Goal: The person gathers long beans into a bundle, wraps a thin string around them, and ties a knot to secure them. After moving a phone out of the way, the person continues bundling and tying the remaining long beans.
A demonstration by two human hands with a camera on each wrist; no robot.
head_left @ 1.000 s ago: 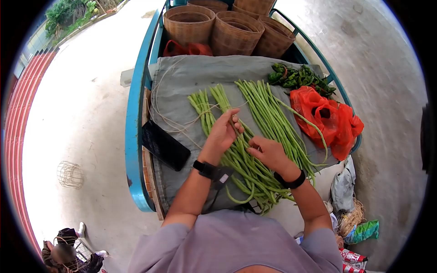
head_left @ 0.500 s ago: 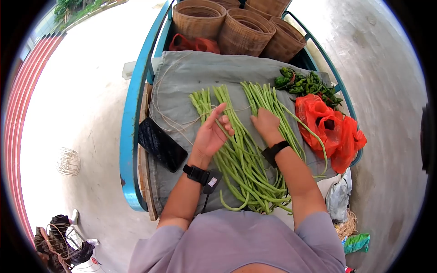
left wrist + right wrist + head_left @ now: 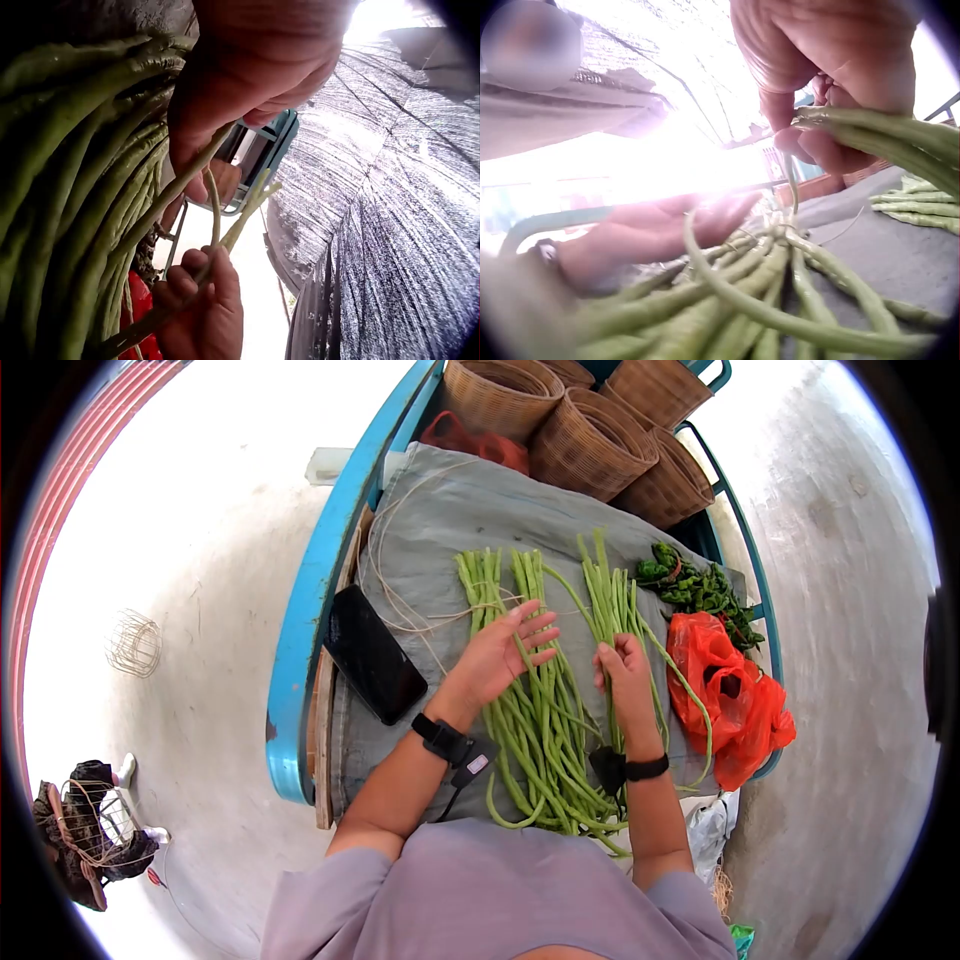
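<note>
Long green beans (image 3: 545, 705) lie lengthwise on a grey cloth, their cut ends gathered in bunches at the far side. Over them my left hand (image 3: 500, 655) hovers with palm turned up and fingers spread. One bean (image 3: 169, 196) runs against that hand, by the thumb in the left wrist view. My right hand (image 3: 628, 675) pinches a few long beans (image 3: 885, 135) between thumb and curled fingers, beside the loose right-hand pile (image 3: 610, 595). Thin string (image 3: 440, 622) crosses the bunches near their cut ends.
A black phone (image 3: 375, 655) lies left of the beans, near the cart's blue rail (image 3: 310, 640). Red plastic bags (image 3: 725, 695) and dark green peppers (image 3: 700, 585) are at the right. Wicker baskets (image 3: 590, 445) stand at the back. A wire basket (image 3: 133, 643) is on the floor.
My right hand goes from over the middle beans to the right-hand pile, then comes back nearer with beans pinched. My left fingers have spread wider, and the head view has turned.
</note>
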